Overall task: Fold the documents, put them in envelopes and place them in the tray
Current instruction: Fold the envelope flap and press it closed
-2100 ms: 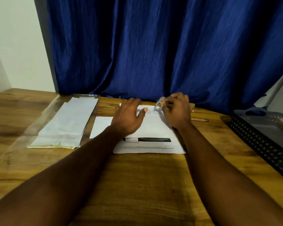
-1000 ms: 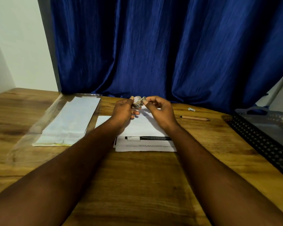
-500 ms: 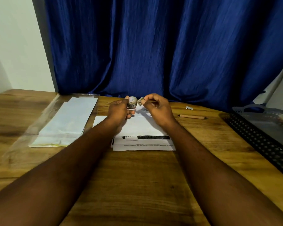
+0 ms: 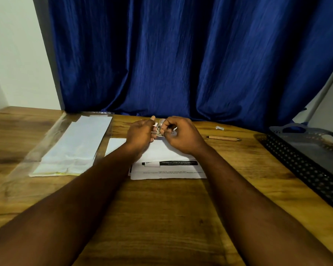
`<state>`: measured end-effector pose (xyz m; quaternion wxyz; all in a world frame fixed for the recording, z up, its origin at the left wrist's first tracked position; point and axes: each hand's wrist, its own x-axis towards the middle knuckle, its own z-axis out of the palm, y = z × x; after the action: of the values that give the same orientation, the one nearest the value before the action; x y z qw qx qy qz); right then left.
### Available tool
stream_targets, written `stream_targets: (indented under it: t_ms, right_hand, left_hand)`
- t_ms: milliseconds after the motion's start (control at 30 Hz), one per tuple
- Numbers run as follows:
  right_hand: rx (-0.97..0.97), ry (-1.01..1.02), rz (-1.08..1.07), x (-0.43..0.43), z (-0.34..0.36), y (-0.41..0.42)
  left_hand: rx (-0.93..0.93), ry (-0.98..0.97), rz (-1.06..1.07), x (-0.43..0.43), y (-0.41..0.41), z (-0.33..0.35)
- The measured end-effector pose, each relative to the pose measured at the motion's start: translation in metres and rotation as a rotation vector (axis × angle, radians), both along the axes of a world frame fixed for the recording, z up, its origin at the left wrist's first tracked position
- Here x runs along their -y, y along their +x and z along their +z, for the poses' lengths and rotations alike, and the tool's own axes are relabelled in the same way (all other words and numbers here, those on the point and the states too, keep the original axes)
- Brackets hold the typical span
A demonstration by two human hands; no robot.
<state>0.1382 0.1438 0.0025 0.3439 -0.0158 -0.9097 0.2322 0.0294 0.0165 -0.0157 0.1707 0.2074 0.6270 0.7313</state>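
Mid-frame, each grip, left hand (image 4: 141, 132) and right hand (image 4: 184, 136), pinches a small object (image 4: 159, 129) over the documents (image 4: 168, 170), seemingly clearing it before folding.

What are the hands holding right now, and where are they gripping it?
Both pinch one small object above the papers: the left hand on its left side, the right hand on its right. It is too small to identify.

Dim, warm light. The curtain (image 4: 181, 54) beyond the left hand (image 4: 141, 134) sinks near black in its folds; the plastic sleeve (image 4: 50, 137) to that hand's left looks smeared.
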Motion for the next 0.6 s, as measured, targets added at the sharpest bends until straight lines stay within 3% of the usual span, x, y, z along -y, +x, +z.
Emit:
stream_targets:
  t_ms: [67,100,200,267,400,600]
  right_hand:
    - [-0.051,-0.032,-0.07,-0.006,0.003,0.002]
    - [-0.086,-0.063,-0.12,-0.013,0.004,0.003]
    - [-0.155,-0.158,-0.316,-0.042,0.005,0.003]
    - [-0.087,-0.172,-0.454,-0.063,0.003,-0.003]
    - [0.147,-0.128,-0.648,-0.094,0.003,-0.005]
    - [0.386,-0.079,-0.736,-0.102,0.001,-0.002]
  left_hand:
    - [-0.134,-0.077,0.037,-0.005,0.0,-0.008]
    - [-0.286,-0.145,0.053,-0.005,0.005,-0.009]
    - [-0.967,-0.595,0.069,-0.002,0.022,-0.007]
    - [-1.204,-0.874,0.005,-0.004,0.035,0.001]
    - [-1.223,-1.069,-0.072,-0.01,0.042,0.006]
    - [-1.226,-1.1,-0.076,-0.012,0.039,0.004]
